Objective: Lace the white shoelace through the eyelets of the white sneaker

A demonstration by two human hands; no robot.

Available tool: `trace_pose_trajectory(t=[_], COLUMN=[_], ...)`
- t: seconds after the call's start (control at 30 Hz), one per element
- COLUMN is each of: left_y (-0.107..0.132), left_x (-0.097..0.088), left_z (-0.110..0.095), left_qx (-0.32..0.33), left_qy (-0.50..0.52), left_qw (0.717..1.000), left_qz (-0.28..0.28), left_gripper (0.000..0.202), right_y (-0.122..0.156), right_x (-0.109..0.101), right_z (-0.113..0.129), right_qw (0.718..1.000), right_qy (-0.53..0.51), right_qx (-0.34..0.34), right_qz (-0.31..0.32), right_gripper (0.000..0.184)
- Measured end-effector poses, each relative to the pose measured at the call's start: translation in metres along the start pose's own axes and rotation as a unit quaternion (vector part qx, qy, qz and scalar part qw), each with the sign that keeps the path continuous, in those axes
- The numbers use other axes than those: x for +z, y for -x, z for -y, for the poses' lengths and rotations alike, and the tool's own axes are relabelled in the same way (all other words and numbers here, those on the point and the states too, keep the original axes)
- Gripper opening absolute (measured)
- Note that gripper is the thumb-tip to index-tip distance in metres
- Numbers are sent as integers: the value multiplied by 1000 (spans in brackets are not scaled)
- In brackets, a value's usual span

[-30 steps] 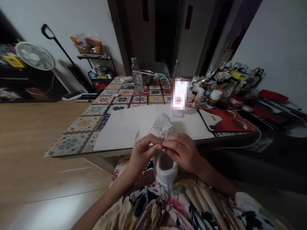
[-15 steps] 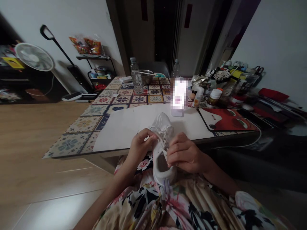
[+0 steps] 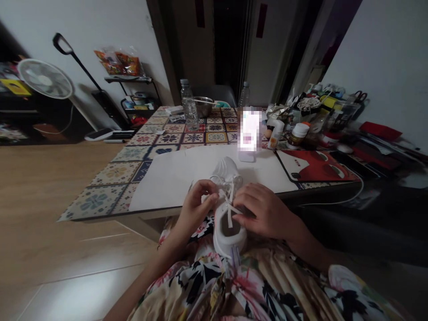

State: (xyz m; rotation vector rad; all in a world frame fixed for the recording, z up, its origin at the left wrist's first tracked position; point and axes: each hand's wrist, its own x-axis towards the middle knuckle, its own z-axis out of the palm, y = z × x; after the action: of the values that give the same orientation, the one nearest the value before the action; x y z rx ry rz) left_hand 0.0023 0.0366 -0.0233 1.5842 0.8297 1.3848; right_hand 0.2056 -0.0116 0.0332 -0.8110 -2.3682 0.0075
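Note:
A white lace-up sneaker [image 3: 230, 238] points away from me, its toe over the paper and its heel against my lap. Loose white shoelace [image 3: 230, 216] crosses above its tongue, one end hanging over the foot opening. My left hand [image 3: 199, 203], at the shoe's left side, pinches a shoelace strand between thumb and fingertips. On the right, my right hand [image 3: 264, 209] is curved beside the laces, thumb and index finger apart with a strand running into the gap; its other fingertips are partly hidden.
White paper [image 3: 170, 178] covers the near part of the patterned table [image 3: 96, 200]. A blurred, lit phone [image 3: 247, 157] stands beyond the shoe. Farther back are a water bottle [image 3: 190, 111] and metal bowl [image 3: 203, 108]; a red-and-white tablet case [image 3: 317, 167] and white-capped jar [image 3: 297, 136] sit right.
My right hand has loosened from its pinch and its thumb has come away from the fingers. A shoelace end now hangs over the shoe opening. My left hand stays nearly in place.

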Motion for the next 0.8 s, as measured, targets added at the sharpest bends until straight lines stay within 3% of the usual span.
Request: trace_pose_trajectory(t=[0.1, 0.2, 0.3, 0.37, 0.43, 0.5, 0.53, 0.6, 0.7, 0.8], left_y=[4, 6, 7, 7, 7, 7, 7, 8, 10, 10], left_x=[-1, -3, -5, -5, -5, -4, -3, -1, 1, 2], left_z=[-10, -21, -26, -26, -24, -23, -23, -24, -27, -29], left_qx=[65, 75, 69, 77, 85, 85, 83, 79, 73, 74], left_qy=[-22, -68, -86, -90, -91, -85, -80, -67, -55, -43], left_qw=[994, 982, 979, 977, 977, 977, 978, 977, 971, 969], left_qz=[83, 158, 171, 175, 176, 174, 176, 186, 219, 233], left_gripper=[18, 17, 12, 9, 7, 5, 5, 4, 9, 10], right_y=[0, 7, 19, 25, 24, 16, 10, -5, -24, -38], right_x=[-1, -8, -21, -32, -39, -42, -41, -36, -26, -15], right_z=[-2, -4, -6, -11, -24, -47, -63, -101, -160, -206], right_qw=[1000, 986, 910, 881, 909, 949, 962, 953, 927, 904], right_qy=[0, -163, -402, -458, -415, -306, -240, -160, -146, -143], right_qx=[9, -30, -98, -104, -39, 72, 130, 231, 279, 315], right_qz=[0, 3, -28, -50, -28, 3, -22, -112, -203, -253], right_gripper=[9, 14, 35, 46, 44, 38, 31, 23, 27, 34])
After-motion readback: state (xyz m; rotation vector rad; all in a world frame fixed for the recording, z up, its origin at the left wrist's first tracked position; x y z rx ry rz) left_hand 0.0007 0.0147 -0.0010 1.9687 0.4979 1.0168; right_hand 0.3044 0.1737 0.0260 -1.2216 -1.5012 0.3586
